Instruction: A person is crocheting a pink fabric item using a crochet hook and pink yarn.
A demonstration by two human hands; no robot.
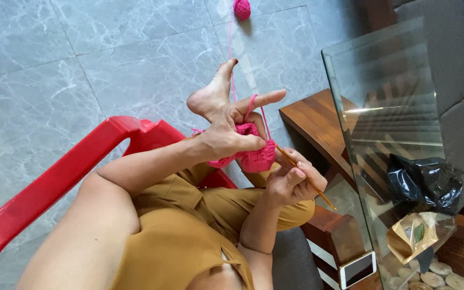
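Chair [55, 182] first, red plastic, its armrest running from the lower left of the frame up toward the centre, and the person is sitting in it in mustard-coloured clothes over a grey marbled floor [81, 53]. Moving right, the left hand [226, 134] is sitting at the centre of the frame, thumb and fingers pinching the pink crochet piece [254, 156], while the index finger is sticking out to the right with the pink yarn [232, 80] looped over it. That strand is running straight up the frame, past a bare foot [213, 94], to the yarn ball [241, 8] lying on the floor at the top edge. Just right of and below the crochet piece, the right hand [291, 185] is curling closed around a slim golden crochet hook [310, 185]; the hook's working end is poking into the pink piece, and its tail is pointing toward the lower right. Further right, a glass tabletop [366, 70] on a wooden frame is filling the right side of the frame. On it, a crumpled black plastic bag [424, 181] is lying, with a brown paper bag [412, 236] just below. A phone [357, 270] is resting at the bottom edge.
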